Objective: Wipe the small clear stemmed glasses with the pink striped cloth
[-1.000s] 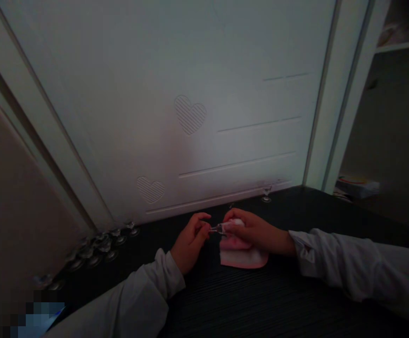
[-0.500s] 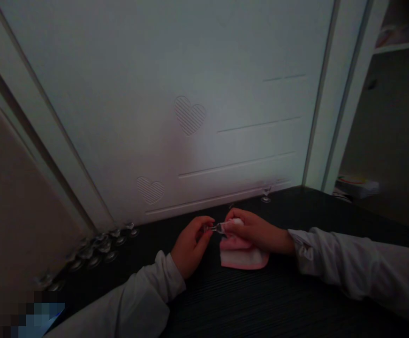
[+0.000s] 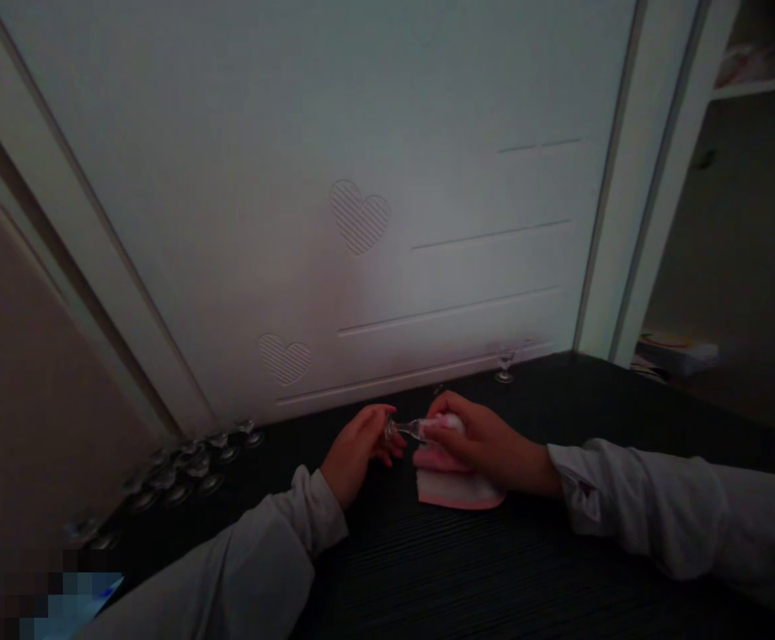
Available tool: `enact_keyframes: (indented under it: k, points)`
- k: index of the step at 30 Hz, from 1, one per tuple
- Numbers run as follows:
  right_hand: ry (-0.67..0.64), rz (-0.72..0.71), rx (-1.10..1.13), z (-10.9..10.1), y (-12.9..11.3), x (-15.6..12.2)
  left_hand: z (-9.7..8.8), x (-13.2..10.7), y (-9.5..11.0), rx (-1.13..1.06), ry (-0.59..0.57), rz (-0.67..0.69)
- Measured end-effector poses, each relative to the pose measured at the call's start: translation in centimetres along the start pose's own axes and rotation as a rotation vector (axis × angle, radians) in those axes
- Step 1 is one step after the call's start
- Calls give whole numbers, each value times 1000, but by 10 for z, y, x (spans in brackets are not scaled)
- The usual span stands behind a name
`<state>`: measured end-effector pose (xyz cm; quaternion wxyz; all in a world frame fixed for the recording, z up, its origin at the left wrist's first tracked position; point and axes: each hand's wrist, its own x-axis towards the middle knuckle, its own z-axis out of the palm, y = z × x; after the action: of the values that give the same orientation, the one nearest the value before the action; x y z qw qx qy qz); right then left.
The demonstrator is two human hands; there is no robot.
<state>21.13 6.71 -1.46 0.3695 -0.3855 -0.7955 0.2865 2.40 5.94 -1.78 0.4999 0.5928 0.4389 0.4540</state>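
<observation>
A small stemmed glass (image 3: 406,428) lies sideways in the air between my two hands. My left hand (image 3: 359,442) is closed at its foot, with the thumb and fingers around the rim of the base. At the other end, my right hand (image 3: 474,442) grips a pink and white cloth (image 3: 458,491) wrapped about the bowl, which is mostly hidden. The lower part of the cloth hangs down over the dark tabletop (image 3: 401,569).
Several small stemmed glasses (image 3: 195,471) stand grouped at the left back edge. Another stemmed glass (image 3: 505,366) stands alone at the back right. A white panel with heart patterns (image 3: 359,218) rises behind the table. A bluish object (image 3: 87,600), partly pixelated, is at the lower left.
My left fingers have shifted around the glass's foot, the lower ones opening out more, and the stem shows more clearly. My right hand keeps the cloth on the bowl, nearly in place.
</observation>
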Motion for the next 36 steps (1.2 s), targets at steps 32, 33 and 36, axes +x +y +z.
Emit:
enact_keyframes:
  k: [32, 33, 36]
  points:
    - [-36, -148, -155, -2, 1, -1, -1, -2, 7, -108, -34, -32]
    - [-37, -138, -154, -2, 1, 0, -1, -2, 6, -109, -33, -33]
    - [-42, -118, -142, -2, 1, 0, -2, -2, 6, -107, -39, -36]
